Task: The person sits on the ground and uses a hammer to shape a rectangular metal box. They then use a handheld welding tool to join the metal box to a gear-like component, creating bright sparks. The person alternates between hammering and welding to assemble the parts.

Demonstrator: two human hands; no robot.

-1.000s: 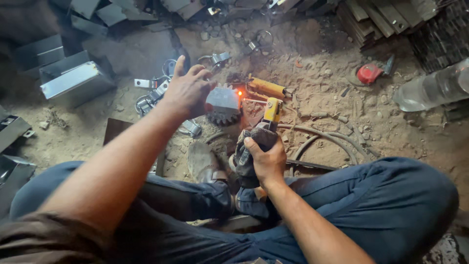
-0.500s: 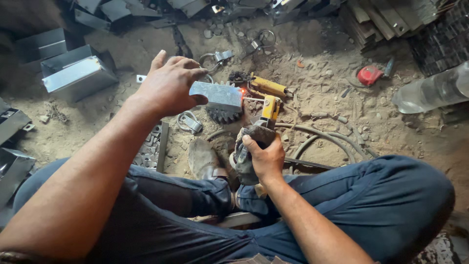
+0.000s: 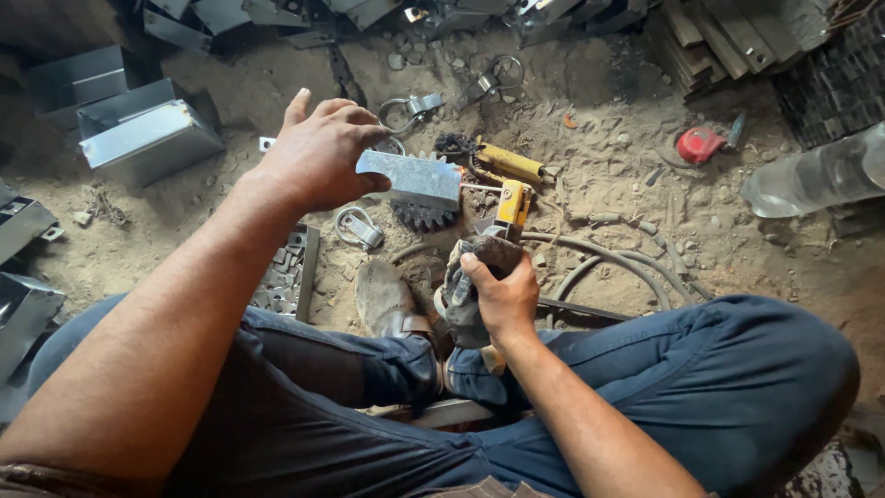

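Note:
My left hand (image 3: 318, 152) grips one end of a flat galvanised metal piece (image 3: 415, 178), holding it up above the sandy ground. Just under the piece lies a dark toothed gear (image 3: 422, 217). My right hand (image 3: 498, 295) is wrapped around a cloth-covered grip (image 3: 466, 286) of a yellow power tool (image 3: 512, 205), whose head points toward the metal piece. The tool's working end is hidden behind the piece and the gear. I sit on the ground in blue trousers, one shoe (image 3: 387, 300) beside the tool.
Folded sheet-metal boxes (image 3: 147, 138) lie at the left. A tray of small metal parts (image 3: 281, 277) sits by my left knee. Metal clamps (image 3: 410, 109) and a second yellow tool (image 3: 507, 164) lie ahead. A red object (image 3: 698, 145), a plastic bottle (image 3: 811, 175) and cables (image 3: 599, 254) are at the right.
My left hand has lifted the metal piece off the tool and drawn it left and nearer to me; the sparks seen earlier have gone. My right hand stays on the tool.

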